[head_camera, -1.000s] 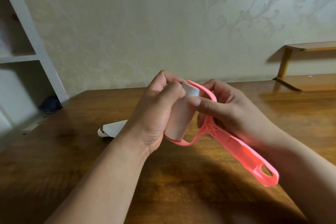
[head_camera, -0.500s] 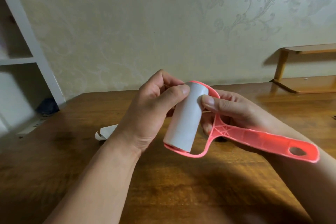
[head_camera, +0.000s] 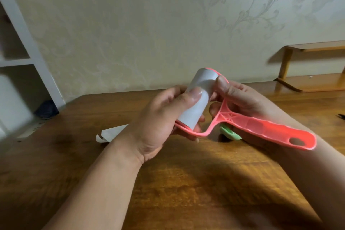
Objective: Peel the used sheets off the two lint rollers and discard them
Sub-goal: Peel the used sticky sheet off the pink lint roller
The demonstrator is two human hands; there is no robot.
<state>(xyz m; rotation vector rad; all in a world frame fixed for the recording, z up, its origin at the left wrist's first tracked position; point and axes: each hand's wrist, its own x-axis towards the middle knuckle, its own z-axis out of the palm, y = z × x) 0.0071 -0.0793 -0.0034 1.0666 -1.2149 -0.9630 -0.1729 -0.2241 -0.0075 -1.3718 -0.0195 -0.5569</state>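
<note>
while the left hand (head_camera: 158, 117) curls round the roll (head_camera: 204, 78) of the pink roller (head_camera: 261, 129), thumb pressed on it, the right hand (head_camera: 244, 99) grips the frame beside the roll. both hold it above the table (head_camera: 186, 183), handle pointing right. a curled sheet (head_camera: 112, 133) lies to the left, and a green piece (head_camera: 230, 134) shows under the handle.

We look forward and down from head height, close over the left hand (head_camera: 158, 117) and right hand (head_camera: 246, 99). Beyond them the table (head_camera: 186, 183) meets the wall (head_camera: 130, 33).

Bare left hand (head_camera: 162, 117), right hand (head_camera: 246, 99), forearms (head_camera: 104, 183).
</note>
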